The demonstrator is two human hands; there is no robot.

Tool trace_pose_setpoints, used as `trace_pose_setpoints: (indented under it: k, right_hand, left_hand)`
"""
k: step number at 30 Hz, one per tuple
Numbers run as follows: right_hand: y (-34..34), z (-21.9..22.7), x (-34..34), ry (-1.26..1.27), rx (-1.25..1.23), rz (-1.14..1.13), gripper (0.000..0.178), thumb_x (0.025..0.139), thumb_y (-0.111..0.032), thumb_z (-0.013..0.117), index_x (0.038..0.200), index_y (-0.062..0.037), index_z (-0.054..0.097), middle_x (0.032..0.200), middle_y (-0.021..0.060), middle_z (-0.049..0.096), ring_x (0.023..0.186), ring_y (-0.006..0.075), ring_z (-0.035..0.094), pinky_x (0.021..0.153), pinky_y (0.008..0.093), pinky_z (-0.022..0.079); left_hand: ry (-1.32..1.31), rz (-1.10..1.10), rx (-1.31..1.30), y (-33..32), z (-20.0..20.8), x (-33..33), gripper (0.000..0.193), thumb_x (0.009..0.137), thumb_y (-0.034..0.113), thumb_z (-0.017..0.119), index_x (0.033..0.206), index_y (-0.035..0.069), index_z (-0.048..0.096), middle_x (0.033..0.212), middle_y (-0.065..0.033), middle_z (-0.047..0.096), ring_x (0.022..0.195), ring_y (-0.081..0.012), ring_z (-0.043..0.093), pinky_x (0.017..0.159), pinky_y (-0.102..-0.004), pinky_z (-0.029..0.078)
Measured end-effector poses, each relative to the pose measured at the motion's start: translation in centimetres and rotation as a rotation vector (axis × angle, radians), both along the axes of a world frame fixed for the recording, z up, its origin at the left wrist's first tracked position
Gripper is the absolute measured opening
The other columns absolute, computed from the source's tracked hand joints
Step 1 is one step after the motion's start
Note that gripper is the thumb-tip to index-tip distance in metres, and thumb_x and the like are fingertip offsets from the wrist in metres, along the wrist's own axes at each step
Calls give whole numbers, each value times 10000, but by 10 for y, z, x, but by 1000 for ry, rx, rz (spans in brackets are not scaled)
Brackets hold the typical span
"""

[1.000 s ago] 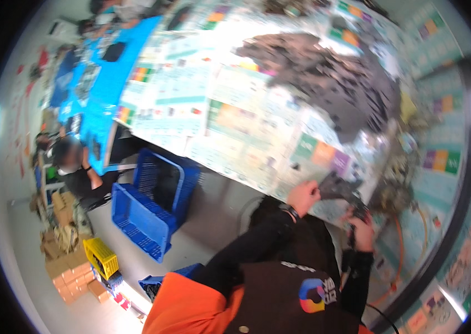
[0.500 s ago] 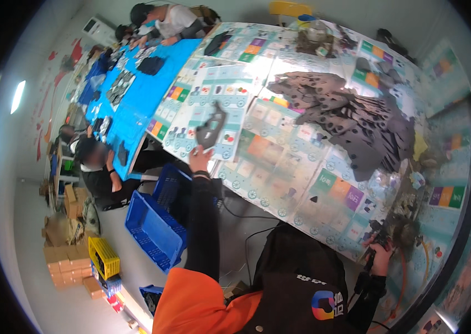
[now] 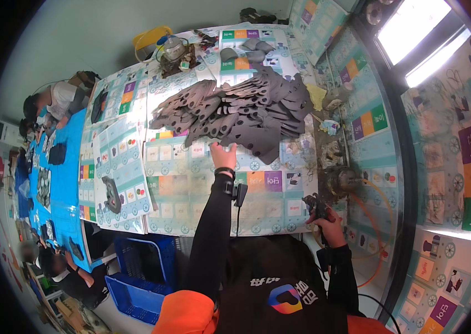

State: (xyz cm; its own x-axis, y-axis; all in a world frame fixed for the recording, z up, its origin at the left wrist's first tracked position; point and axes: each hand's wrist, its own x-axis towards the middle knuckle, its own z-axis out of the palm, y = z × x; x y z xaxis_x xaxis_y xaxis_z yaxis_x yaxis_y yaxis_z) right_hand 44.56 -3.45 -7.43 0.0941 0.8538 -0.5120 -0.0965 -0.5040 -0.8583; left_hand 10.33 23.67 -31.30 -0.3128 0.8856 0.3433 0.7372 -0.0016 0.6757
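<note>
My left hand (image 3: pixel 223 156) reaches over the table to the near edge of a heap of dark grey flat cut pieces (image 3: pixel 255 133). Its fingers are apart and hold nothing; contact with the heap is unclear. Many of the pieces have round holes. One grey piece with cutouts (image 3: pixel 112 196) lies by itself on a printed sheet (image 3: pixel 129 153) at the table's left. At the right front, my right hand (image 3: pixel 331 227) is closed around a dark, grimy spray gun (image 3: pixel 314 206), held over the table edge.
Blue crates (image 3: pixel 135 298) stand below the table's left front. Orange hoses (image 3: pixel 370 220) hang beside a crusted pot (image 3: pixel 345 181) at the right. A glass jar (image 3: pixel 174 49) stands at the back. People work at a blue-covered table (image 3: pixel 68 183) on the left.
My left hand let go of the grey piece on the left sheet and moved right to the heap. The view turned right. My right hand keeps the spray gun.
</note>
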Motion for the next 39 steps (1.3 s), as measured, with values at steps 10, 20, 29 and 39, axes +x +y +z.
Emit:
trace_pose_setpoints:
  k: [10,20,29,39]
  right_hand:
    - [-62,-13,35,33,-129,-194,386,793,0,603,1178,-25,611,941,49,713,770,115,663,475,232,463]
    - [-51,-21,39,34,-101,-151,350,817,12,596,1166,1,620,940,53,718,809,114,663,536,238,475]
    - [-45,-19,26,51,-167,-86,288,826,20,579,1111,-11,607,885,63,706,809,127,677,515,232,479]
    - [-38,-32,21,55,-185,41,292,828,26,559,1112,-25,607,852,34,688,810,134,697,454,245,470]
  left_hand:
    - [-1345,100,-817,18,30,46,398,855,358,816,1062,127,566,910,-37,543,609,-162,466,530,-338,428]
    - [-557,-686,-812,-99,128,92,318,911,175,740,1151,22,596,977,-88,737,860,-147,685,732,-298,520]
    - [-597,-450,-1502,-248,76,89,413,903,383,751,1009,-10,685,903,-127,735,863,-194,742,692,-289,561]
    - [-837,-382,-1230,-272,64,108,203,963,200,685,1012,8,640,837,-110,731,678,-170,713,582,-274,539]
